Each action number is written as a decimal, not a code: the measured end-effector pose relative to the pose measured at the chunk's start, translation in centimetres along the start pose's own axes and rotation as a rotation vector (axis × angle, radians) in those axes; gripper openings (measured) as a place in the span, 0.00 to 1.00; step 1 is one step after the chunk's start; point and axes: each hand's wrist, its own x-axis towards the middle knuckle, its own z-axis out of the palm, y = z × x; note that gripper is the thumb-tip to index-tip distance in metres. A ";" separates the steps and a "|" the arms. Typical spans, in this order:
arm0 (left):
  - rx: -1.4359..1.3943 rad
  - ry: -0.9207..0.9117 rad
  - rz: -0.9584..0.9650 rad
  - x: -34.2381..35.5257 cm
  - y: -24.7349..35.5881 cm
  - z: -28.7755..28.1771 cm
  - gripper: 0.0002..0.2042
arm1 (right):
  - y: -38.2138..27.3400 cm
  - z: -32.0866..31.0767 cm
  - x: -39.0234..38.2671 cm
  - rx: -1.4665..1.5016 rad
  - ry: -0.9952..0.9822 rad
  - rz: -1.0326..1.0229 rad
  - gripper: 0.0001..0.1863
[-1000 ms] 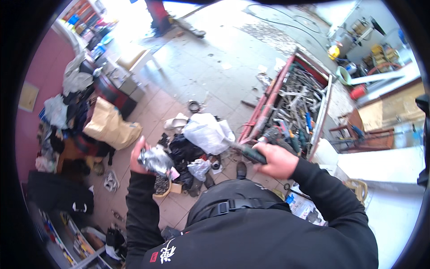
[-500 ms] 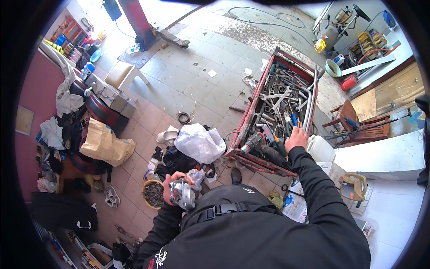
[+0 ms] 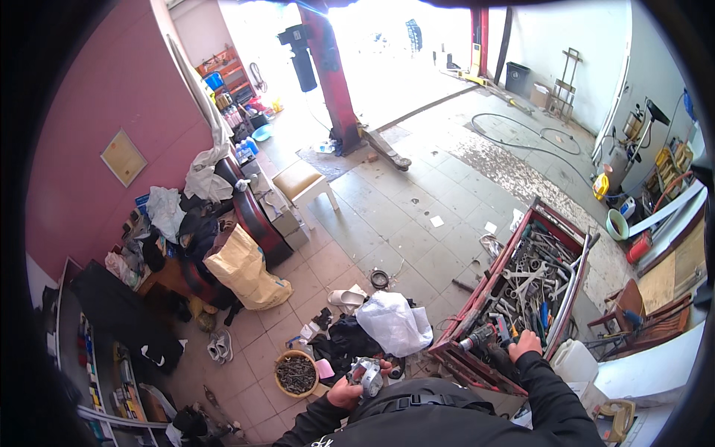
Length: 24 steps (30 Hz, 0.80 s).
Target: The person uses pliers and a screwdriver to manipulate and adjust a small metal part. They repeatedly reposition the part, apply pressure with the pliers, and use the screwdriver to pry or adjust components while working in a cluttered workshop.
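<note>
My left hand (image 3: 346,392) is closed around a silvery-grey cast-metal part (image 3: 368,376) in front of my waist. The part's exact kind cannot be made out. On the right, my right hand (image 3: 526,346) reaches over the near end of a red tool cart (image 3: 463,316), its fingers bent down among the tools. What they grip, if anything, is too small to name. Beside that hand lies a power drill (image 3: 477,339) with a silver chuck. Spanners (image 3: 527,279), sockets and screwdrivers with coloured handles fill the cart's tray.
A round basket of bolts (image 3: 296,374) stands on the floor near my left arm. White plastic sacking (image 3: 395,324) lies ahead, with a brown paper sack (image 3: 248,270) further left. A stool (image 3: 299,181) and a red lift post (image 3: 331,82) stand beyond. A white jerrycan (image 3: 573,363) is right of the cart.
The whole view has tilted up and turned left, so the scene sits lower and further right. My left hand still holds the metal part; my right hand stays at the cart's near end.
</note>
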 end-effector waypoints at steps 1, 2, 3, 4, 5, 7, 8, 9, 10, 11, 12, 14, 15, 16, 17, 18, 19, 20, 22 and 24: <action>-0.022 0.046 0.021 -0.3 0.0 -0.2 0.49 | -0.3 -1.0 -0.3 0.034 0.048 0.001 0.23; -0.031 0.081 0.033 -0.5 0.2 -0.3 0.48 | -0.8 -2.2 -0.5 0.118 0.105 -0.031 0.21; -0.040 0.116 0.044 -0.6 0.4 -0.4 0.48 | -1.4 -3.9 -0.7 0.219 0.126 -0.075 0.21; -0.069 0.128 0.084 -0.8 0.6 -0.2 0.45 | -2.5 -5.7 -1.1 0.321 0.161 -0.179 0.22; -0.098 0.125 0.092 -0.5 1.0 -0.2 0.46 | -3.9 -7.7 -1.5 0.405 0.166 -0.231 0.23; -0.191 0.113 0.132 0.0 2.0 0.1 0.46 | -7.6 -12.2 -2.8 0.549 0.115 -0.429 0.22; -0.289 0.018 0.196 0.7 2.4 0.4 0.45 | -9.7 -14.4 -3.7 0.617 0.075 -0.514 0.22; -0.347 -0.044 0.213 1.1 3.0 0.5 0.44 | -11.6 -16.7 -4.8 0.666 0.008 -0.511 0.22; -0.376 -0.088 0.200 1.5 3.5 0.7 0.43 | -13.5 -18.6 -6.2 0.713 -0.060 -0.505 0.21; -0.405 -0.112 0.184 1.8 4.0 0.9 0.42 | -15.0 -20.4 -7.7 0.790 -0.120 -0.545 0.21; -0.341 -0.075 0.184 1.8 4.5 1.2 0.42 | -16.5 -21.8 -8.9 0.819 -0.163 -0.537 0.21; -0.233 -0.038 0.190 1.9 5.2 1.6 0.40 | -18.6 -24.0 -10.7 0.941 -0.227 -0.615 0.21; -0.184 -0.015 0.192 1.8 5.4 1.9 0.39 | -19.4 -24.8 -11.6 1.025 -0.249 -0.628 0.22; -0.214 0.018 0.172 2.0 5.7 2.0 0.36 | -19.9 -25.4 -12.3 1.108 -0.275 -0.639 0.22; -0.258 0.054 0.158 2.1 5.8 2.2 0.37 | -20.4 -25.8 -12.9 1.198 -0.301 -0.659 0.22; -0.149 0.092 0.208 2.2 6.2 2.2 0.37 | -20.8 -26.0 -13.4 1.228 -0.248 -0.672 0.21; -0.062 0.137 0.244 2.0 6.3 2.4 0.38 | -20.9 -26.3 -13.9 1.220 -0.214 -0.699 0.20; 0.117 0.147 0.318 2.1 6.6 2.3 0.38 | -21.1 -26.5 -14.2 1.252 -0.188 -0.646 0.20; 0.363 0.223 0.434 1.6 7.2 2.5 0.38 | -21.4 -26.7 -15.3 1.359 -0.161 -0.583 0.21; 0.470 0.319 0.538 1.0 7.7 2.9 0.38 | -22.3 -26.6 -15.7 1.462 -0.075 -0.652 0.25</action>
